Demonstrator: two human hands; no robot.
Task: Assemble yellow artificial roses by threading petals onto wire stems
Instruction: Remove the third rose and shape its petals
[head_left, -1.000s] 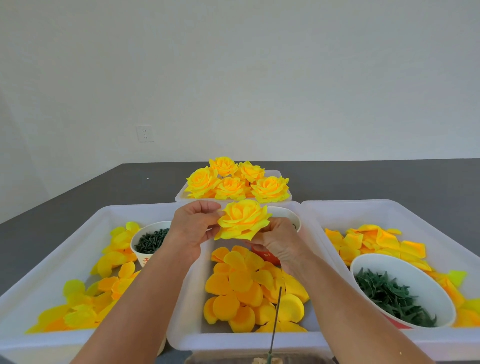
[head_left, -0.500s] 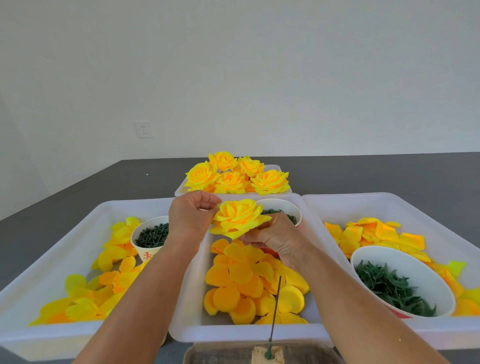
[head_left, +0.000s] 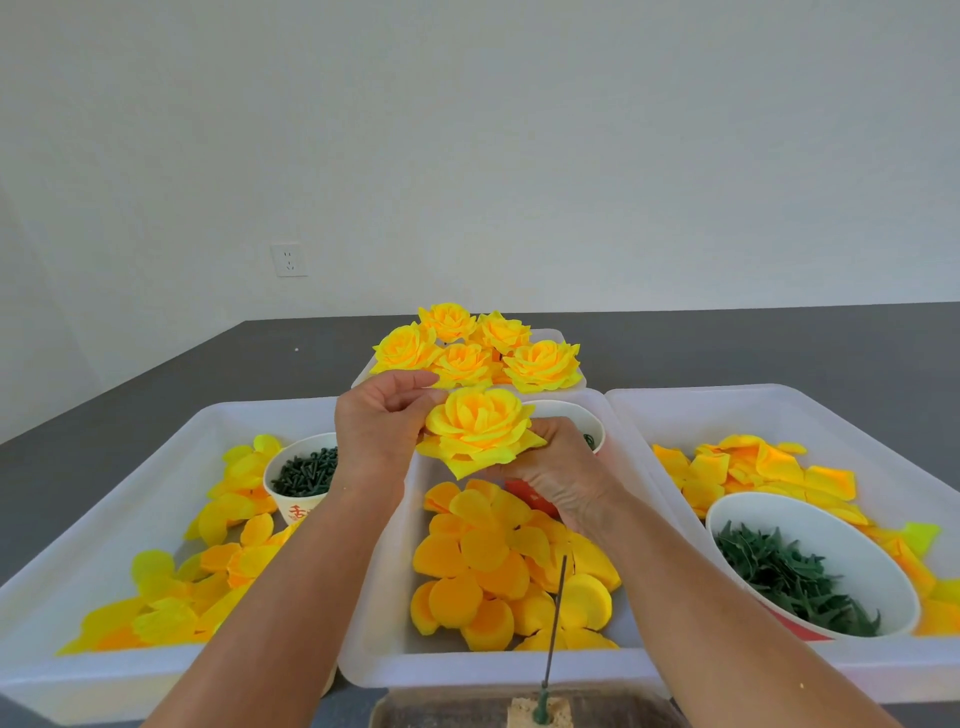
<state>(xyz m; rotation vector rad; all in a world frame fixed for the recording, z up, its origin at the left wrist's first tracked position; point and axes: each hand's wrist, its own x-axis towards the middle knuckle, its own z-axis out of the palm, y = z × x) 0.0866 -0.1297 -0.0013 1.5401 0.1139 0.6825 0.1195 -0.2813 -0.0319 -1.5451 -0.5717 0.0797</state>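
You hold a full yellow rose above the middle tray, your left hand pinching its outer petals at the bloom's 9 o'clock and your right hand cupped under it at 5 o'clock, fingers closed around its base. The rose looks layered out, so this bloom is, by the look of it, near finished or finished.

Five completed roses sit bunched in the far tray at 12 o'clock, just beyond the one in your hands. That pile is what is done.

Plenty is left. Loose round petals heap in the middle tray below your hands; more yellow petals spread across the left tray at 9 o'clock, and squarer orange petals lie in the right tray at 3 o'clock. A cup of dark green pieces stands in the left tray, and a bowl of green leaf parts in the right.

A bare wire stem stands upright in a block at 6 o'clock, with nothing threaded on it. Whether the held rose carries a stem, you cannot tell; your right hand hides it.
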